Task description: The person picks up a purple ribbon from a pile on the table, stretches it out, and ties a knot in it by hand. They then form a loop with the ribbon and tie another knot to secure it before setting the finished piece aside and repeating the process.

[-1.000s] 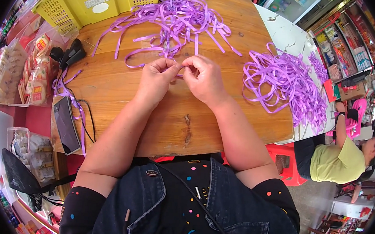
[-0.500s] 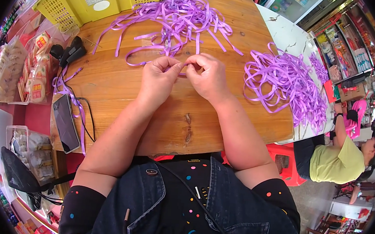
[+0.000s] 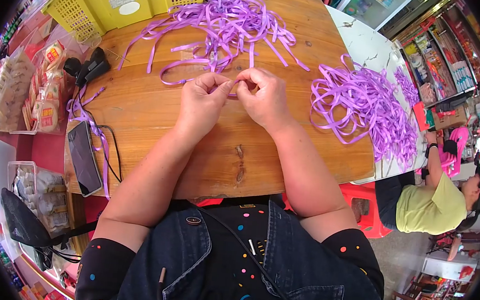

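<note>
Above the wooden table (image 3: 217, 148), my two hands meet fingertip to fingertip. My left hand (image 3: 203, 105) is closed in a pinch on a narrow purple ribbon (image 3: 172, 81), which loops out to the left. The fingers of my right hand (image 3: 265, 100) are pinched together at the same ribbon, touching or almost touching the left ones. The exact spot they grip is hidden by the fingers. Just beyond lies a tangled heap of purple ribbons (image 3: 232, 28). To the right, a larger purple ribbon pile (image 3: 367, 106) spreads over the table edge onto a white marbled surface (image 3: 356, 38).
A yellow plastic basket (image 3: 110, 4) stands at the far left. Nearer, a black tape-dispenser-like object (image 3: 93, 68), a dark phone (image 3: 85, 157) and a thin cable lie by packaged snacks (image 3: 47, 90). At right, a person in a yellow-green shirt (image 3: 433, 204) sits near a red stool (image 3: 362, 207).
</note>
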Tool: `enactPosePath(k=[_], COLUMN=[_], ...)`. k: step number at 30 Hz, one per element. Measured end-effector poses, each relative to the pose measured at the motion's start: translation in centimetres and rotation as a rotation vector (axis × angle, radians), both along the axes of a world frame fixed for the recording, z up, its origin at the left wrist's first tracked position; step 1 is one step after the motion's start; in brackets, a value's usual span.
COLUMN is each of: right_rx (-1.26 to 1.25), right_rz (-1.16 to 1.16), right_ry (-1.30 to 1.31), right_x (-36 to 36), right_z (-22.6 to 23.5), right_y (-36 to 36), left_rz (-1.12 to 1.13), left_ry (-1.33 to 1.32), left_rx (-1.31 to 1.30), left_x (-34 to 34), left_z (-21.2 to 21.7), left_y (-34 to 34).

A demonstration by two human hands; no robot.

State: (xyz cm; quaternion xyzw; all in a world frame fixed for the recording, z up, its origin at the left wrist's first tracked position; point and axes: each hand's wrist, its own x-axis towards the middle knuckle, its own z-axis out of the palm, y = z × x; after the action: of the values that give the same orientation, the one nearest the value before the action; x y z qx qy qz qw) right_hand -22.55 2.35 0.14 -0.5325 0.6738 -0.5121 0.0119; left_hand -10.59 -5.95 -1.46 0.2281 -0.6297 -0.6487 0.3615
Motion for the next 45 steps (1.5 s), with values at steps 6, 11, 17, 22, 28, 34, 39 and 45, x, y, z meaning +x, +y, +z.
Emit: enactPosePath(k=[6, 11, 17, 22, 28, 34, 39, 45], right_rx=[-0.018, -0.067, -0.089, -0.057, -0.068, -0.051, -0.061, -0.051], right_rz=[0.013, 0.037, 0.032, 0.037, 0.051, 0.043, 0.039, 0.027], right_ry=[-0.013, -0.125, -0.126, -0.136, -0.117, -0.097, -0.097, -0.100], right_x=[-0.4, -0.7, -0.6, -0.5, -0.5, -0.4, -0.5, -0.5], right_z=[-0.2, 0.0, 0.1, 0.2, 0.0, 0.1, 0.0, 0.0], right_y=[-0.1, 0.1, 0.2, 0.3, 0.2, 0.1, 0.1, 0.1], left_rz=[-0.009, 0.022, 0.022, 0.020, 0.020, -0.005, -0.023, -0.049], left_ry=[-0.056, -0.043, -0.026, -0.017, -0.014, -0.012, -0.021, -0.109], left_rx=[0.056, 0.140, 0.165, 0.170, 0.202, 0.192, 0.221, 0.177], left_x=[0.3, 0.3, 0.4, 0.4, 0.3, 0.3, 0.3, 0.3], left_z=[0.9, 1.4, 1.7, 1.4, 1.4, 1.5, 1.3, 0.7], left_y=[-0.3, -0.2, -0.2, -0.4, -0.3, -0.2, -0.4, -0.5])
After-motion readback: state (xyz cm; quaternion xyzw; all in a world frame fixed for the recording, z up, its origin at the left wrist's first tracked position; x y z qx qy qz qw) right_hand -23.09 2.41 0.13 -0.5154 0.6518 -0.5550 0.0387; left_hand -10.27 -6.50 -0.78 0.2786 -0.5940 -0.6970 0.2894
